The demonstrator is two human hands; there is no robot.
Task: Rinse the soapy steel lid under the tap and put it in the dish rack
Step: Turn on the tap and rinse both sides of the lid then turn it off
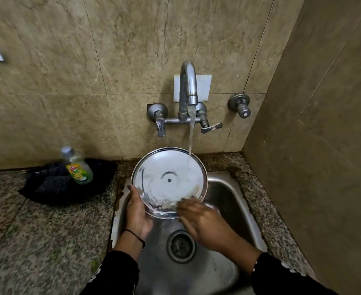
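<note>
Closest to the camera are two black sleeves, one per arm, and between them the round drain (181, 245) at the bottom of the steel sink (228, 201). The left hand (137, 211), with a thin black band at its wrist, grips the steel lid (169, 179) by its lower left rim, thumb on the face and the rest wrapped behind. The right hand (198, 220) is blurry, fingers spread wide and flat against the lid's lower right edge, so it's rubbing or resting on it, not gripping anything.

The lid is held tilted up over the back half of the sink, inner face toward the camera. It's a shiny round disc with a small rivet dead center and a raised ring around that. There's a patch of suds and grime along the bottom edge near the fingers. The water stream (190, 141) hits it at the upper right.

On the speckled table (37, 231) to the left sits one black tray (98, 177) holding a dark scrubber (52, 184) and one bottle of dish soap (78, 167) with a yellow-green label.

Further back, on the tiled wall: one curved tap (188, 86) running, with two lever handles (210, 127) under it, plus one separate valve (240, 105) off to the right. A white plate (204, 86) sits behind the spout.
</note>
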